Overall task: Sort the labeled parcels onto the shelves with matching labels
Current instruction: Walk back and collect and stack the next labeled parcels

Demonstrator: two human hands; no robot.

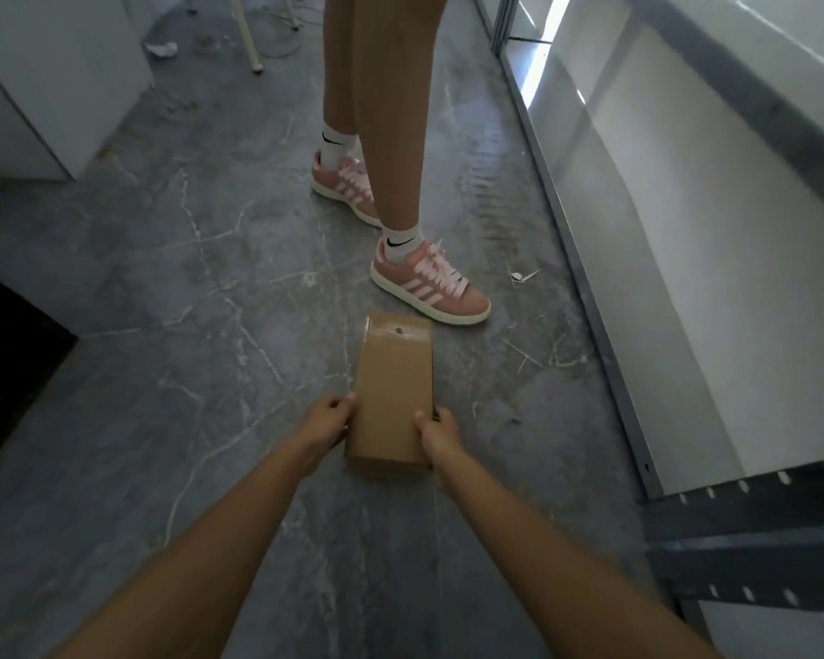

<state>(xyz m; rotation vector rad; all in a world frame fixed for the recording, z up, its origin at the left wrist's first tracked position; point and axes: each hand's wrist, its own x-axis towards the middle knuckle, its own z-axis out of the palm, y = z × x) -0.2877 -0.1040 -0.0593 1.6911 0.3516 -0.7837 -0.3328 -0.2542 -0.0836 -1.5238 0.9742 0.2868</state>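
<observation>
A long brown cardboard parcel (391,387) is held out in front of me above the grey floor, its far end sealed with clear tape. My left hand (327,423) grips its left edge near the close end. My right hand (436,437) grips the right edge, thumb on top. No label shows on the face I see. A metal shelf unit (714,520) with a slotted dark beam stands at the right.
Another person's legs in pink sneakers (429,287) stand just beyond the parcel. A white cabinet (53,88) is at the far left, a dark opening (6,368) at the left edge. A pale shelf board (686,278) runs along the right. Small scraps litter the marbled floor.
</observation>
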